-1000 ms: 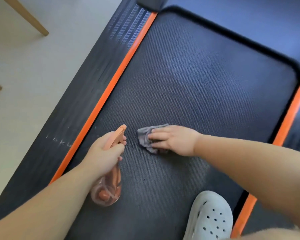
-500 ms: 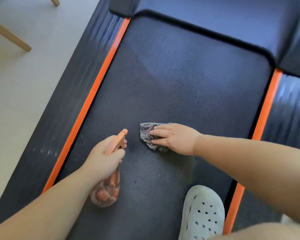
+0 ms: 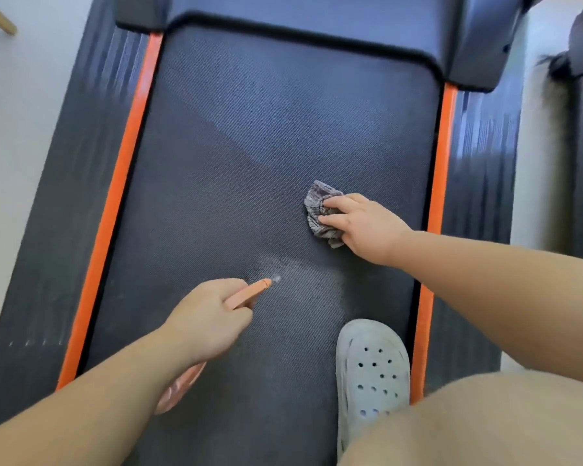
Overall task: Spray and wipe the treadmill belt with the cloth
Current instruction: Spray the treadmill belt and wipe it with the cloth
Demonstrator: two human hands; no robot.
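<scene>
My left hand (image 3: 209, 317) gripped the orange spray bottle (image 3: 249, 292), its nozzle pointing ahead of the knuckles with a puff of mist at the tip. Up and to the right of it, my right hand (image 3: 360, 227) held the bunched grey cloth (image 3: 318, 210) against the treadmill belt (image 3: 266, 146), fingers curled over it.

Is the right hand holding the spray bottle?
No, the right hand holds the cloth on the belt; the left hand grips the spray bottle.

Showing matt, finely dimpled texture on the black treadmill belt (image 3: 249, 146). Wrinkling softly in the grey fabric cloth (image 3: 318, 215).
</scene>
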